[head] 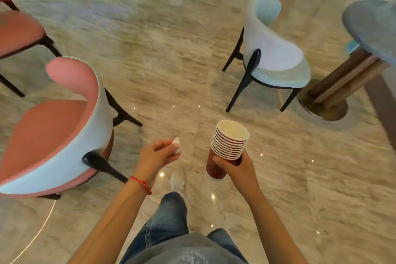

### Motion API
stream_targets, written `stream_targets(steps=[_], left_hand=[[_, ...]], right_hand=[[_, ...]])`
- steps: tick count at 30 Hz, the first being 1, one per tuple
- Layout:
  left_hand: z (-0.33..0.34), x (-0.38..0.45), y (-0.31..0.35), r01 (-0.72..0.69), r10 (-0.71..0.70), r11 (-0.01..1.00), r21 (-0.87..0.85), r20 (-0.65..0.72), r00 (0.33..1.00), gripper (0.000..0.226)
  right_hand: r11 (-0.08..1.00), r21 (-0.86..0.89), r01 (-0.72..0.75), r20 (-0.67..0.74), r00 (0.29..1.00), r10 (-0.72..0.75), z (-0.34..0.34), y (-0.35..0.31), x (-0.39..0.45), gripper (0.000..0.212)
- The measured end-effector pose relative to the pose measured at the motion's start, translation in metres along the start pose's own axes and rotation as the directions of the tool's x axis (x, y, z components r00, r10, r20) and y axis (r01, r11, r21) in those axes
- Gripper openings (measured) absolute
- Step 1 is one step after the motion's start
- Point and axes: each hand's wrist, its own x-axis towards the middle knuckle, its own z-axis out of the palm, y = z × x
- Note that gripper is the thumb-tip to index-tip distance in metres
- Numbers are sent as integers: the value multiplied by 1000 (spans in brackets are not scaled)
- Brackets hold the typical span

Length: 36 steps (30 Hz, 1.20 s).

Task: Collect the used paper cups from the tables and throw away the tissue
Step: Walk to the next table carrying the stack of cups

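Tissue [176, 145] pinched in left hand [154, 157] fingers | right hand [236, 167] fingers curled round stacked paper cups [227, 148]

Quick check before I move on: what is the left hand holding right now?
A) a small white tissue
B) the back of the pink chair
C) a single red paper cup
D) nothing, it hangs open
A: the left hand pinches a small white tissue at its fingertips, while the stack of red paper cups is gripped by the right hand, and the pink chair stands apart to the left.
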Motion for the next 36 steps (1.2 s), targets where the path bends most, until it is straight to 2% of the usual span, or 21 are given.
stream_targets(steps=[5,10,16,18,26,31,36], left_hand=[[17,115,47,18,-18,1000,9,-10,1000,13],[31,225,123,20,-20,1000,-11,-29,999,9],[55,343,200,-11,11,1000,-2,-21,1000,11],[69,378,216,-12,11,1000,-11,-11,1000,7],[142,530,276,-7,7,1000,7,-24,1000,13],[193,616,338,-14,14,1000,-18,-15,1000,11],[231,690,386,-17,17,999,-37,2,1000,9]], right_hand=[[1000,-1,-20,-39,999,20,19,-26,119,59],[999,12,-43,-34,998,43,41,-75,236,60],[999,7,-43,-47,998,43,45,-118,354,49],[998,7,-55,-60,997,56,44,-126,393,43],[998,12,-64,-25,998,65,35,-160,577,43],[999,30,-30,-19,999,31,14,-208,687,52],[998,65,-15,-18,1000,17,5,-245,783,48]])
